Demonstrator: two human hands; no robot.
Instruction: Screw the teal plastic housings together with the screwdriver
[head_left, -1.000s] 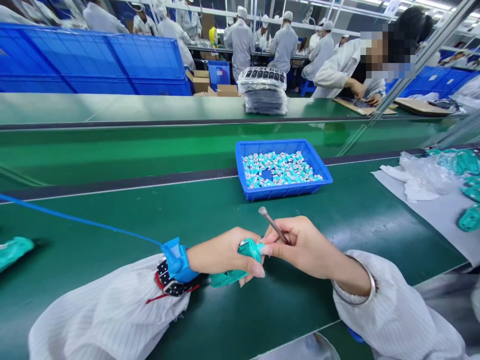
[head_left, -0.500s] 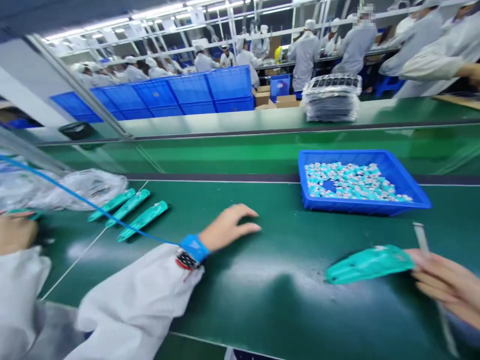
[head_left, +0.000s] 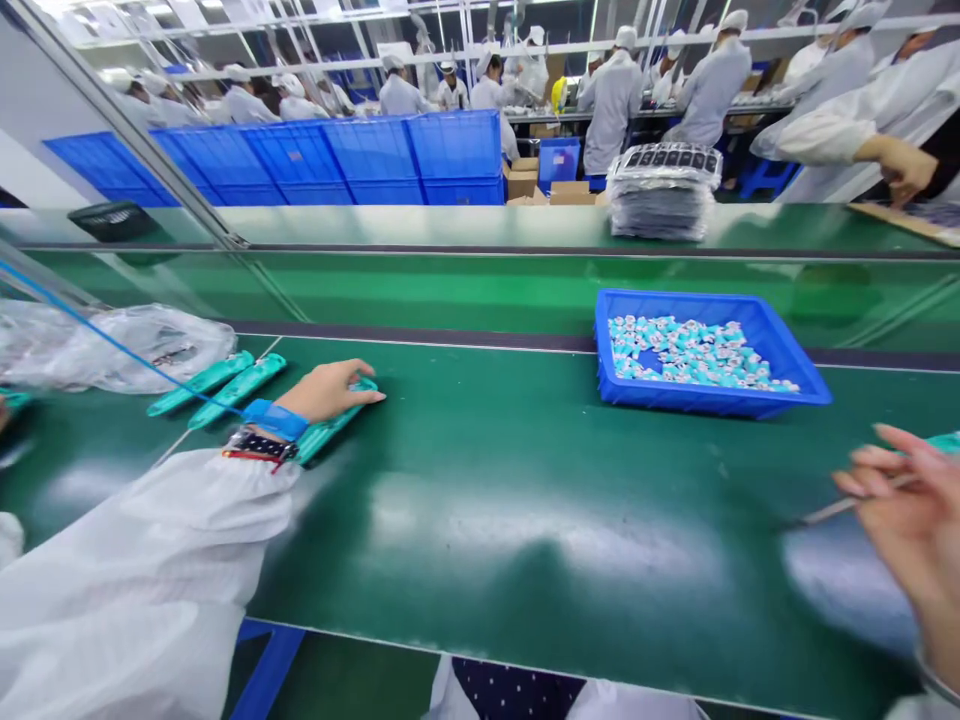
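Note:
My left hand [head_left: 328, 390], a blue strap round its wrist, is closed over the far end of an elongated teal plastic casing [head_left: 328, 432] low over the green work surface. Two similar casings [head_left: 238, 390] lie side by side to its left. At the right edge, my right hand [head_left: 911, 490] holds a thin grey metal tool [head_left: 829, 511] between its fingers, its tip pointing left. Behind those fingers a bit of another teal piece [head_left: 951, 441] shows; whether the hand touches it I cannot tell.
A blue tray [head_left: 720, 400] holds many small teal-and-white parts. Clear plastic bags [head_left: 150, 345] lie at the left, near part of another person's hand [head_left: 4, 412]. A stack of wrapped trays [head_left: 664, 195] stands on the ledge beyond. A blue cord runs to my left wrist.
My left hand has moved left from bare surface and taken hold of the nearest casing, shifting it right. My right hand has moved right, taking the teal casing mostly out of view.

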